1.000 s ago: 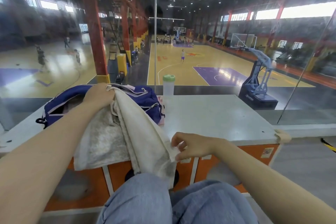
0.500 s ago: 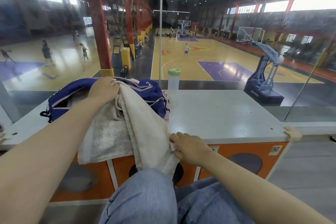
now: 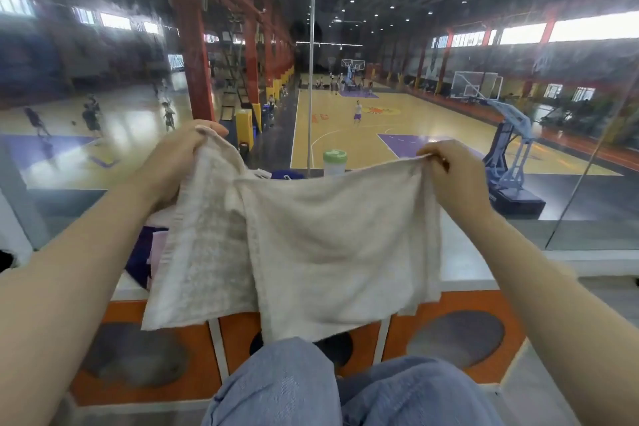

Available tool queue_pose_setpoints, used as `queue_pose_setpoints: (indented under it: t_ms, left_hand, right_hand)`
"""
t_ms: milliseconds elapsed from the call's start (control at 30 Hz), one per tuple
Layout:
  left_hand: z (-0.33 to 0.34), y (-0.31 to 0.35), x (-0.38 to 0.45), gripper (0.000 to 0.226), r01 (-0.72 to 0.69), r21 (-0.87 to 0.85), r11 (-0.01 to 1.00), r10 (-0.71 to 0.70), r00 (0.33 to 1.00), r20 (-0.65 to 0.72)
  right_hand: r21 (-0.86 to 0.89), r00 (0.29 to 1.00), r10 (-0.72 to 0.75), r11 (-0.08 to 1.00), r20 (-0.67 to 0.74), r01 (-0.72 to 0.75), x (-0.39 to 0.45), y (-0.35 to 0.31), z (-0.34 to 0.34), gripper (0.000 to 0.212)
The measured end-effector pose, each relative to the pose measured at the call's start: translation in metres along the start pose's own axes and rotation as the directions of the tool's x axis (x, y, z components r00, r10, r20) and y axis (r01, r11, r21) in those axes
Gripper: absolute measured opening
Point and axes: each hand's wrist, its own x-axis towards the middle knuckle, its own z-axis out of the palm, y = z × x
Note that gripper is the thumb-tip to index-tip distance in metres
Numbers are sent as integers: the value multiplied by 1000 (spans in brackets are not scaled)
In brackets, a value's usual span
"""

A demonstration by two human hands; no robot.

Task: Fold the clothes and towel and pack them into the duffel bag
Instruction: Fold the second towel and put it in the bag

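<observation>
Head view: blue-jeaned knees (image 3: 311,387) fill the bottom centre. Above them a pale beige terry towel (image 3: 311,245) hangs spread across mid-frame, off the grey-topped orange counter (image 3: 460,263). The left hand (image 3: 176,162) grips its upper left corner; the right hand (image 3: 449,176) pinches its upper right corner. Behind the towel, a dark blue duffel bag (image 3: 141,259) peeks out at left, and a green-capped clear bottle (image 3: 334,162) stands beyond.

Bare arms, blue jeans

Both forearms were uncovered, no sleeves, watch or bracelet showing on the left hand (image 3: 173,162) or the right hand (image 3: 453,180). The legs wore light blue denim jeans (image 3: 294,387), slightly faded at the knees.
</observation>
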Motion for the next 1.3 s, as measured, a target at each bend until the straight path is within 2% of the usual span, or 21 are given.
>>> queue_pose_setpoints:
  t_ms: [67, 167, 300, 433, 567, 633, 933, 1033, 1167, 1300]
  left_hand:
    - [1, 20, -3, 33, -65, 48, 997, 66, 998, -25]
    - [3, 44, -8, 31, -193, 57, 980, 186, 977, 102]
    - [29, 72, -16, 24, -202, -199, 959, 242, 949, 203]
    - [65, 85, -28, 8, -193, -332, 923, 296, 908, 297]
    - [87, 83, -40, 10, -276, -254, 927, 341, 902, 265]
    - [91, 79, -42, 11, -268, -250, 930, 336, 898, 285]
    - [92, 69, -43, 27, -152, -202, 967, 223, 891, 395]
    - [90, 69, -43, 32, -97, -200, 975, 183, 861, 475]
    - [89, 68, -42, 25, -174, -125, 977, 210, 891, 403]
    - [92, 65, -38, 8, -171, -139, 975, 208, 921, 329]
  right_hand:
    - [112, 996, -1, 994, -85, 10, 16, -11, -17, 35]
    - [352, 997, -9, 935, -74, 35, 28, -36, -36, 37]
    - [595, 996, -66, 804, 68, 13, 27, -82, -43, 35]
    - [741, 964, -59, 652, 259, -159, 14, -118, -25, 31]
    - [763, 917, -96, 591, 388, -261, -2, -130, -12, 26]
    - [767, 891, -142, 577, 432, -280, -8, -132, -9, 26]
    - [788, 898, -103, 530, 427, -313, -14, -133, -4, 21]
    - [749, 920, -28, 591, 390, -300, -14, -131, 1, 27]
    - [598, 916, 43, 745, 400, -296, -16, -128, 0, 33]
    - [631, 872, -32, 703, 488, -327, -25, -129, -5, 22]
